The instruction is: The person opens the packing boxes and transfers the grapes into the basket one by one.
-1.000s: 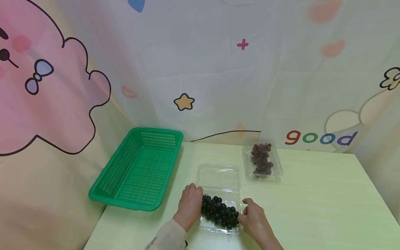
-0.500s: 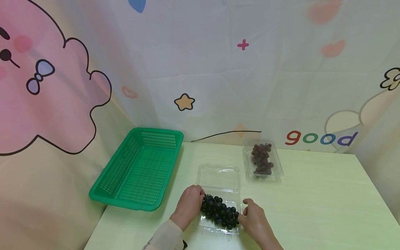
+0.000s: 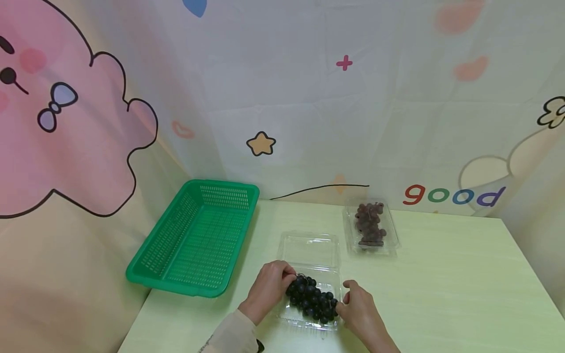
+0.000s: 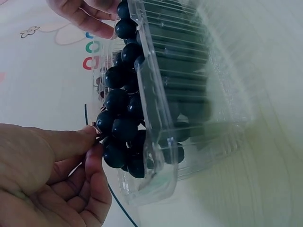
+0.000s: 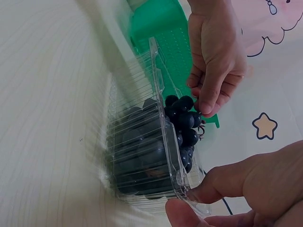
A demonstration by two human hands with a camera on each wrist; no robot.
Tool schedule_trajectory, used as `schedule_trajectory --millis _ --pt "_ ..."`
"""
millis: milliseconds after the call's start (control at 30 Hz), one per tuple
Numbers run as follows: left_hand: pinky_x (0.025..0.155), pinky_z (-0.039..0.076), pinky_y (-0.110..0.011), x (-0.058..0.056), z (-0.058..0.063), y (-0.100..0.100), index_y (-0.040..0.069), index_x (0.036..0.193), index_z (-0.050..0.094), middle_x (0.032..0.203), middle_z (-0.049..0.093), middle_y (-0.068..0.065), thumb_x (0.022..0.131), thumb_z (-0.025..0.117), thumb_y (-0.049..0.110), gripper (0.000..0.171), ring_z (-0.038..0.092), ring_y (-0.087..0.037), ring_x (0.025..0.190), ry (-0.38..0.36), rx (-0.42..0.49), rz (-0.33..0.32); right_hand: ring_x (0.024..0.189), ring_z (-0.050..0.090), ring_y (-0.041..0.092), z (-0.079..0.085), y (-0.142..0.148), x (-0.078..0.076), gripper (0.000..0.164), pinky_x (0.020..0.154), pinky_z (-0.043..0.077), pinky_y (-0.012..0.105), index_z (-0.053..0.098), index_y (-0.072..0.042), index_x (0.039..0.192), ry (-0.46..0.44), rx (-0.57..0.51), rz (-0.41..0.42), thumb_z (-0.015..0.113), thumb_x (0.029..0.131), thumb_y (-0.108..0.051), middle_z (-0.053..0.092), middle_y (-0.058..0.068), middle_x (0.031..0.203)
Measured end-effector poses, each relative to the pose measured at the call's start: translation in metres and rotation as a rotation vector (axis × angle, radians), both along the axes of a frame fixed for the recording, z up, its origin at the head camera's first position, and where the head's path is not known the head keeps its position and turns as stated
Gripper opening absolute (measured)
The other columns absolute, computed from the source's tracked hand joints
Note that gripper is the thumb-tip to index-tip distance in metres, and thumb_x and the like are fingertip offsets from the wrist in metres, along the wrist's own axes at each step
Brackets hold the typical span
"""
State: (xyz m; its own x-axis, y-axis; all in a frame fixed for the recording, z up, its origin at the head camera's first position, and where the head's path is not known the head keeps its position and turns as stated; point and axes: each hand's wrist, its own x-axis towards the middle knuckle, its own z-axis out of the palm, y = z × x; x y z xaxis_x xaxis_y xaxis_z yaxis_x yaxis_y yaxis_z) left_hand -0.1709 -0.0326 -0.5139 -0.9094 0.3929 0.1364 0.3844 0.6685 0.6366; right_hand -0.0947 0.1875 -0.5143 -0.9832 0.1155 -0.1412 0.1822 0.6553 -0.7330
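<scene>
A bunch of dark grapes (image 3: 309, 296) lies in an open clear plastic clamshell box (image 3: 304, 323), its top grapes standing above the rim. My left hand (image 3: 269, 288) pinches the stem at the bunch's far left end; thumb and forefinger meet on it in the left wrist view, where the left hand (image 4: 52, 170) shows close up. At the box's right side, my right hand (image 3: 359, 309) holds the rim between thumb and finger, as the right wrist view shows with the right hand (image 5: 251, 189) at the box corner. The box's lid (image 3: 308, 250) is folded back flat behind it.
A green plastic basket (image 3: 200, 245) stands to the left on the pale table (image 3: 459, 284). A second clear box (image 3: 393, 240) with reddish grapes (image 3: 370, 223) stands at the back right. Behind the table hangs a printed cloth (image 3: 300, 108).
My left hand has shifted slightly right from the box's left edge onto the bunch's stem and now pinches it. The grapes have moved a little to the right. My right hand stays put.
</scene>
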Motion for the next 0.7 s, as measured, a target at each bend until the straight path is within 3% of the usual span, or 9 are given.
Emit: schedule_trajectory --millis 267,700 --pt "0.068 0.053 -0.026 0.0019 0.0016 0.0029 0.013 0.087 0.074 0.084 0.068 0.005 0.092 0.079 0.010 0.008 0.061 -0.008 0.076 -0.027 0.026 -0.001 0.047 0.058 0.014 0.0006 -0.0004 0.0005 0.051 0.059 0.049 0.031 0.053 0.018 0.125 0.000 -0.013 -0.005 0.070 0.079 0.005 0.054 0.003 0.076" --pt "0.068 0.053 -0.026 0.0030 0.0064 0.0069 0.013 0.089 0.074 0.086 0.072 0.005 0.093 0.078 0.011 0.006 0.063 -0.006 0.076 0.000 0.052 -0.013 0.047 0.057 0.015 0.0014 -0.0004 0.0008 0.051 0.055 0.049 0.031 0.050 0.019 0.127 -0.029 -0.031 -0.003 0.067 0.081 0.006 0.053 0.004 0.074"
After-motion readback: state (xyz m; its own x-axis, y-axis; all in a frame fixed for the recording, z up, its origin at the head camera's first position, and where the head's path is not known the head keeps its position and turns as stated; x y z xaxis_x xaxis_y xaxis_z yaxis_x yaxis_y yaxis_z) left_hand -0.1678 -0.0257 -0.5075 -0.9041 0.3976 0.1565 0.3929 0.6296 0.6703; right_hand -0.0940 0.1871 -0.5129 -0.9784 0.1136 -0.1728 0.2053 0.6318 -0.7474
